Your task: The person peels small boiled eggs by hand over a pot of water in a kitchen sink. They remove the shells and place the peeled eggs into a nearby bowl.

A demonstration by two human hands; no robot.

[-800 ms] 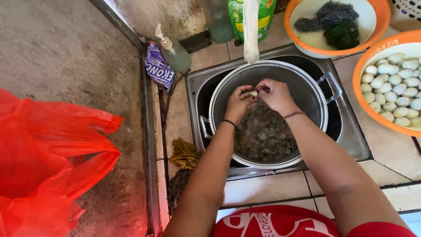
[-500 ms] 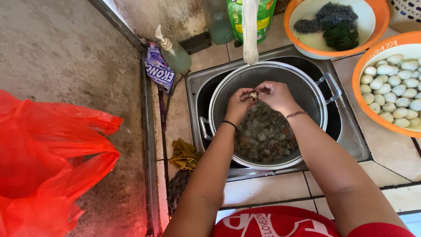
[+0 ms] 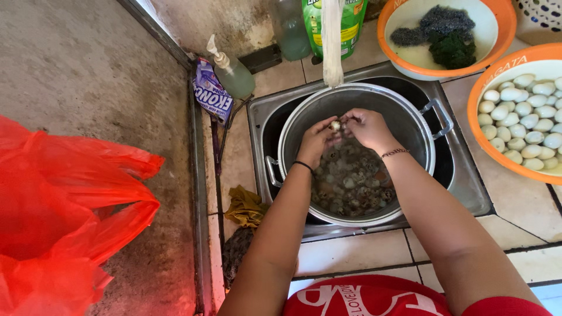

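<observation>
Left hand (image 3: 316,140) and right hand (image 3: 366,127) pinched one small egg (image 3: 335,124) together above the pot (image 3: 410,126) — well inside its rim; fingertips partly hidden.

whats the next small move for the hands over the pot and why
Probably keep picking shell off the small egg pinched between the left hand and right hand. It looks only partly peeled, speckled eggs fill the pot below, and peeled white ones sit in the orange bowl.
</observation>
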